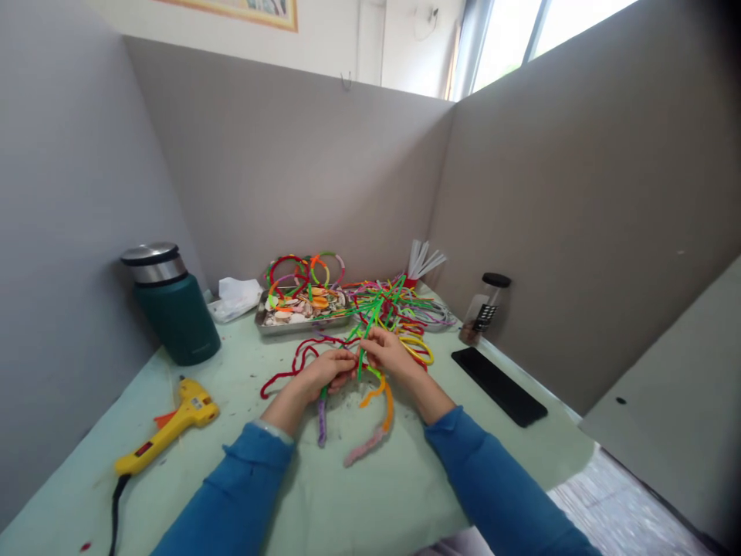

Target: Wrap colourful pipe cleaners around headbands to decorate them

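Note:
My left hand (325,372) and my right hand (389,352) meet over the pale green table (243,479), both closed around a bunch of coloured pipe cleaners (379,313). Green stems fan up and away from my fingers. Purple (322,421), orange (387,401) and pink (364,448) ends hang down below my hands onto the table. A red pipe cleaner (289,369) lies curled to the left of my left hand. Both sleeves are blue.
A metal tray (289,324) of shells stands behind the hands, with pipe-cleaner rings (306,269) beyond it. A yellow glue gun (167,428) and green flask (174,305) are at left. A black phone (499,384) and jar (483,309) are at right. Grey partitions surround the table.

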Demonstrator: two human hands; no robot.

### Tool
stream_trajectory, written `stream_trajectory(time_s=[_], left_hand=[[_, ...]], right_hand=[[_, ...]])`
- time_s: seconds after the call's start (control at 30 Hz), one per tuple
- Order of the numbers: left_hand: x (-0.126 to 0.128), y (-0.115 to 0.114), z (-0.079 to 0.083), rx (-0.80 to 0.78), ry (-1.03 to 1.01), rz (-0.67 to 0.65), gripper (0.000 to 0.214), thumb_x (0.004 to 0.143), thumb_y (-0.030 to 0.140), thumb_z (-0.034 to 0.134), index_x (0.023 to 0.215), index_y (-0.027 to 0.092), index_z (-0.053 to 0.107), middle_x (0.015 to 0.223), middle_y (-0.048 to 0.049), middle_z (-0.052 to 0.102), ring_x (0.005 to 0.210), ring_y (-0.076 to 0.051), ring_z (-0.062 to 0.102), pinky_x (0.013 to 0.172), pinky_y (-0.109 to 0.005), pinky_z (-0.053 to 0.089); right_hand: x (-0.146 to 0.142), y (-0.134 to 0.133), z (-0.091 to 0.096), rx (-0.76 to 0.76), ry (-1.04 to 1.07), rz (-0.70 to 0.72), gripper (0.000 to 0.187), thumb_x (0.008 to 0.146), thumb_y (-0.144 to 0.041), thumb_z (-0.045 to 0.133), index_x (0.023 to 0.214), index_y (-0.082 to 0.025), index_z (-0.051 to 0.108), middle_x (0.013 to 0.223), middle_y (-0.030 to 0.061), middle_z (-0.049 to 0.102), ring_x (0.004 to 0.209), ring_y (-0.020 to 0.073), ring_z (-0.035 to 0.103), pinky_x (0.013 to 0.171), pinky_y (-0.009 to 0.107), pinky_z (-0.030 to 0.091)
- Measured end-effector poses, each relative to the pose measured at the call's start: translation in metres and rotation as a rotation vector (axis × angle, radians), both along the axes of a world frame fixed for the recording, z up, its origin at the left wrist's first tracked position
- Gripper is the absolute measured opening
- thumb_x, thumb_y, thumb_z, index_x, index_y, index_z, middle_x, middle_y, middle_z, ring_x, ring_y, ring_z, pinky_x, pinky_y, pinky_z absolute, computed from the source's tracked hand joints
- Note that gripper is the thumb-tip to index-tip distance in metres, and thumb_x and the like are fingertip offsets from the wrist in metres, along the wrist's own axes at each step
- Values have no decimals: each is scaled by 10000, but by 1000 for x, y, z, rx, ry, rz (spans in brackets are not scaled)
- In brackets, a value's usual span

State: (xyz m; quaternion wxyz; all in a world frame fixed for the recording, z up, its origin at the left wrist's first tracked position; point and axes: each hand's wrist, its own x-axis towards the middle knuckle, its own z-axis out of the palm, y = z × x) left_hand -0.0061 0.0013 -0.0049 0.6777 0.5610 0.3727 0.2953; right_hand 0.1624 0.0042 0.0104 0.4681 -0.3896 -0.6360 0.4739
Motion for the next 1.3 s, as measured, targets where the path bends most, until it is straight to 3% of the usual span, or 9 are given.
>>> stream_trajectory(time_s=[0.2,0.43,0.57,0.7,0.87,0.93,1.03,1.13,1.3], left_hand=[[-3,-2,10,-74,-61,15,219,671,216,570,878,154,532,529,72,428,325,-19,257,329,-171,147],[-13,-3,26,-71,-18,36,245,661,212,557,895,143,547,488,83,360,316,-18,208,331,-180,137],[-39,-3,41,-53,-40,-44,195,687,238,561,856,140,549,484,85,310,317,-6,165,323,-170,98],[-57,-3,49,22,-231,21,185,695,242,552,862,164,528,482,88,254,320,-15,162,316,-165,140],[-34,-1,39,-44,-134,28,244,728,290,594,916,148,531,500,94,225,342,-12,150,327,-165,118],[-20,0,32,-86,-90,31,265,700,329,652,841,156,511,490,102,200,351,-14,159,335,-167,105],[-7,-1,24,-104,-67,22,315,682,387,673,735,164,457,488,97,258,349,-9,186,341,-169,120],[-1,-4,19,-86,-68,51,324,692,418,653,728,165,454,514,76,372,344,-14,243,338,-177,176],[-1,-4,12,-62,-71,112,332,690,442,648,783,167,485,456,88,346,355,-53,329,360,-197,274]], right_hand=[[8,8,-6,52,2,-137,246,749,-381,540,637,-201,414,507,-53,460,456,96,429,446,216,315],[1,8,-15,-50,-18,-21,233,762,-356,509,624,-203,400,484,-70,403,387,76,352,378,204,254],[10,19,-24,-70,-33,-202,242,778,-389,464,630,-213,390,473,-64,427,362,95,396,370,213,268],[25,25,-26,106,-262,-307,223,767,-374,493,630,-199,478,538,-37,482,463,109,433,454,222,302],[32,18,1,421,-369,-403,173,707,-333,592,610,-191,581,805,36,582,785,171,507,657,261,365],[28,13,16,361,-203,-366,205,728,-374,576,631,-193,583,732,25,561,714,159,501,613,257,361],[15,6,29,126,104,-153,252,751,-447,544,729,-198,576,581,-19,489,521,118,433,501,242,325],[-1,4,24,39,148,-26,260,720,-437,588,659,-189,536,520,-37,464,455,92,381,458,228,291],[-13,9,-3,96,46,-64,258,733,-400,581,598,-191,513,493,-48,434,449,89,360,453,225,273]])
